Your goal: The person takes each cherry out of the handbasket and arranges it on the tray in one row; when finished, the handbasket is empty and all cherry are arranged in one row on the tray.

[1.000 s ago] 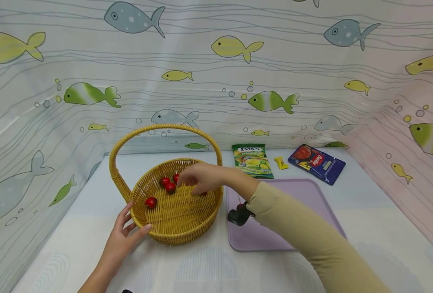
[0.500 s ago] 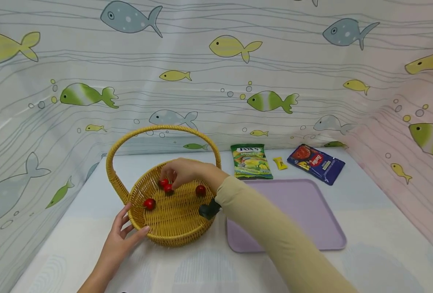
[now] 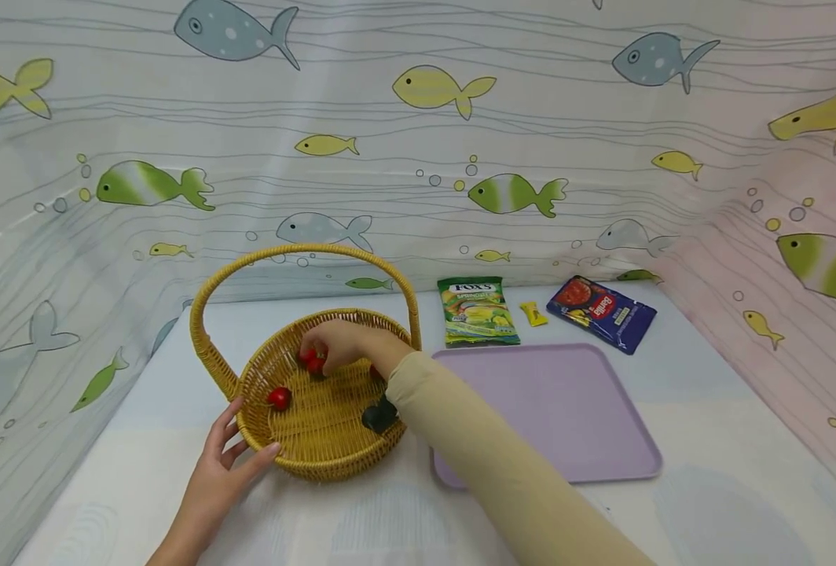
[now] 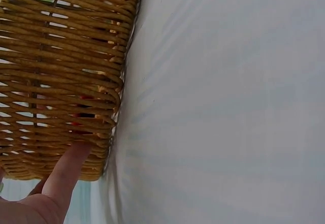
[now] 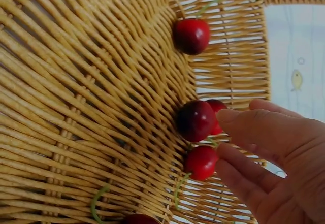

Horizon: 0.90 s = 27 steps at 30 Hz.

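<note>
A round yellow wicker basket (image 3: 326, 469) with a tall hoop handle holds several red cherries, one cherry (image 3: 279, 398) lying apart at its left. My left hand (image 3: 213, 479) rests spread against the basket's left front, thumb at the rim; a straight finger (image 4: 68, 170) touches the outer wall. My right hand (image 3: 340, 343) reaches down inside toward the back, over a cluster of cherries. Its thumb tip is right at a dark red cherry (image 5: 195, 121) and a cherry behind it. The other fingers lie beside a lower cherry (image 5: 200, 162). Some cherries are partly hidden by the hand.
A lilac tray (image 3: 545, 417) lies right of the basket, under the right sleeve (image 3: 489, 456). Behind it are a green Fox's candy bag (image 3: 478, 312), a small yellow wrapped candy (image 3: 533, 314) and a blue Barilla pouch (image 3: 602, 312). A fish-patterned curtain (image 3: 390, 181) surrounds the table.
My right hand has moved left and down within the basket, from near its right back to the cherry cluster. The left hand stays at the rim. The head view has shifted slightly.
</note>
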### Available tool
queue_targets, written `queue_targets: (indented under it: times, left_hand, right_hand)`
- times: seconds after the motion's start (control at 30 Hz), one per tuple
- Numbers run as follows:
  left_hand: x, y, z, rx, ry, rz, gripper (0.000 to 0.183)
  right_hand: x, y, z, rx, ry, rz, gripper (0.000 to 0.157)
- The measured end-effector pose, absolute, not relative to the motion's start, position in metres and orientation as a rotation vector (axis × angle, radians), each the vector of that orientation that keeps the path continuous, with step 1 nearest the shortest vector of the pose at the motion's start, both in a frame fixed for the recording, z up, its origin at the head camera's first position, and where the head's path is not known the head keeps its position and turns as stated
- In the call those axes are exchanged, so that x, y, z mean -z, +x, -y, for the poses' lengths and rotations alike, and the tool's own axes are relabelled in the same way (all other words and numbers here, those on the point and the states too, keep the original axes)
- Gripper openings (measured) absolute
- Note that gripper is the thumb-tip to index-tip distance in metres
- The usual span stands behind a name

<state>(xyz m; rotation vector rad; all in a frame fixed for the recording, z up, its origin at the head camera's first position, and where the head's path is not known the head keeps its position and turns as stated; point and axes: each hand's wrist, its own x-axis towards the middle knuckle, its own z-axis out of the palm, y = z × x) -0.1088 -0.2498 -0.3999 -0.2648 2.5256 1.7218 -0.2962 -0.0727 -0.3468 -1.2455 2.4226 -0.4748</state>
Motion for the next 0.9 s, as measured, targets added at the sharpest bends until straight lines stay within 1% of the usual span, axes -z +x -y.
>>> queue_targets:
  times: [0.27, 0.4, 0.73, 0.9]
  left_hand:
    - [0.400, -0.108, 0.251, -1.716, -0.262, -2.537, 0.091]
    - [0.401, -0.107, 0.251, -1.725, -0.263, -2.543, 0.090]
    - [0.401, -0.106, 0.250, -1.688, -0.284, -2.568, 0.091]
    - [0.401, -0.106, 0.250, -1.701, -0.281, -2.553, 0.090]
  right_hand:
    - [0.356, -0.299, 0.075, 0.423, -1.202, -2.434, 0.047]
    - [0.360, -0.303, 0.075, 0.399, -1.214, -2.431, 0.049]
    - [0.364, -0.305, 0.075, 0.347, -1.154, -2.348, 0.042]
    - [0.364, -0.300, 0.078, 0.331, -1.177, -2.306, 0.044]
